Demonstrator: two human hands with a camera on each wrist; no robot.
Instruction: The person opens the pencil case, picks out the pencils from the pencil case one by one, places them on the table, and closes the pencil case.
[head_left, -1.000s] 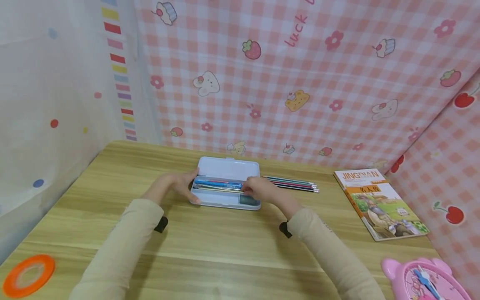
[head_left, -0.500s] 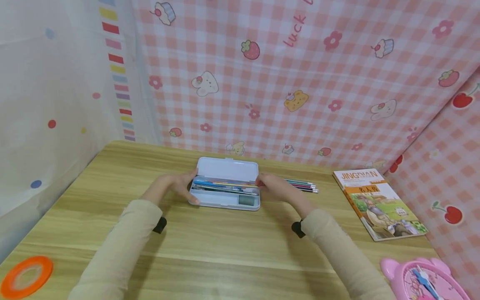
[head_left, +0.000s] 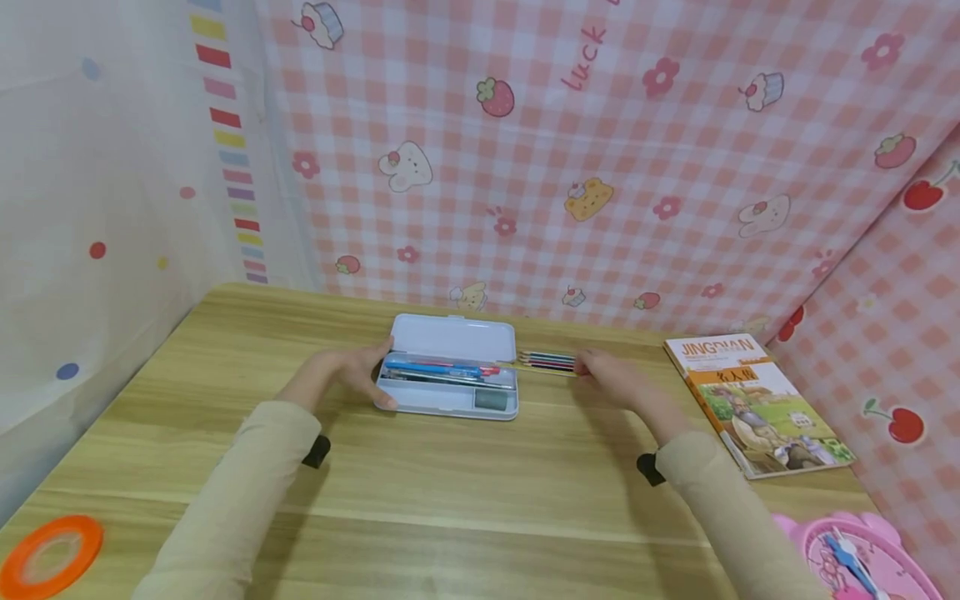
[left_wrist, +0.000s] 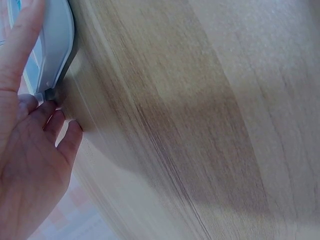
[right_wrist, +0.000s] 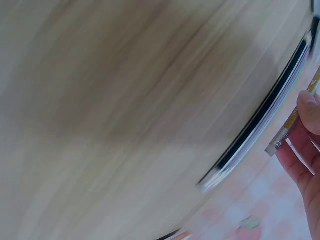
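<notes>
A white pencil case [head_left: 453,340] lies open on the table, its lid tipped back. My left hand [head_left: 358,377] grips its left end, thumb at the front corner and fingers round the back. Inside are several pens [head_left: 435,369] and a dark green block [head_left: 491,400]. To the right of the case, my right hand [head_left: 611,383] pinches a yellow pencil [right_wrist: 291,121] near its eraser end. The pencil is held over a row of dark pencils [right_wrist: 265,112], whose eraser ends are hidden by the hand in the head view.
A book [head_left: 757,404] lies on the right of the wooden table [head_left: 450,500]. A pink clock [head_left: 862,554] is at the near right corner, an orange tape roll [head_left: 84,546] at the near left. A checked cloth [head_left: 450,208] hangs behind the table.
My right hand has moved out of the pencil case to the right, bringing the yellow pencil over the row of pencils. My left hand has stayed on the case.
</notes>
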